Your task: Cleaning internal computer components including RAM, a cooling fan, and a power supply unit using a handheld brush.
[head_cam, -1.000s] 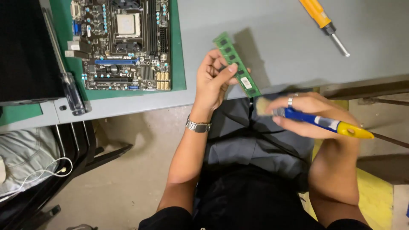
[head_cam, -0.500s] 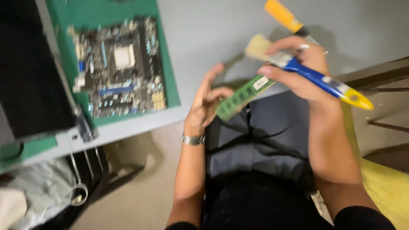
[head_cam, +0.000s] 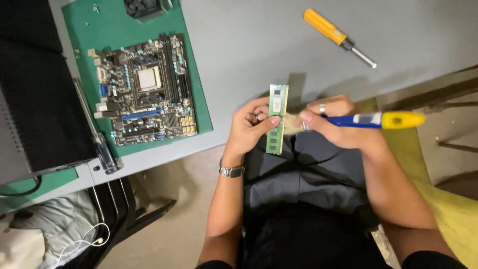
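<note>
Head view: the left hand (head_cam: 249, 127) pinches a narrow green memory module with a white label strip (head_cam: 277, 118) by its long edges, thumb on one side and fingers behind, so the flat face is turned up and left bare. It is held upright in the air just off the tabletop's near edge, above the person's lap. The right hand (head_cam: 338, 122) is closed round a paintbrush with a blue and yellow handle (head_cam: 378, 120), its pale bristles touching the module's right edge, handle pointing away to the right.

On the grey tabletop (head_cam: 249, 50) a green mat (head_cam: 196, 89) lies toward the left edge, carrying a dark square motherboard with a silver processor at its middle (head_cam: 144, 89). A long screwdriver with a clear dark handle (head_cam: 97, 134) lies along the mat's left side, reaching the near edge. An orange-handled screwdriver (head_cam: 338, 37) lies alone toward the far right corner. The module's label is a small white rectangle near its upper end.
</note>
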